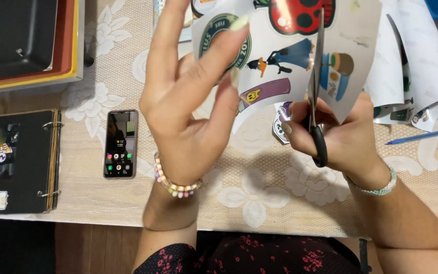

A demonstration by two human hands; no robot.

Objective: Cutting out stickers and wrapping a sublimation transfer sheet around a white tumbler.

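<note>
Above the tablecloth point(280, 187), right hand point(338, 134) scissors point(315, 96) cut sticker sheet point(290, 56) held by left hand point(188, 101).

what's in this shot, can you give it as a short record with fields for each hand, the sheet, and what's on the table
left hand: holds up the sticker sheet by its left edge
right hand: grips black-handled scissors, blades upright, cutting into the sheet
sticker sheet: white, printed with coloured stickers, lifted above the table
table cover: cream lace cloth with flower pattern
phone: lies flat left of the hands, screen lit
ring-bound album: black pages, at far left
blue pen: lies at right
more sheets: curled, at upper right
</note>
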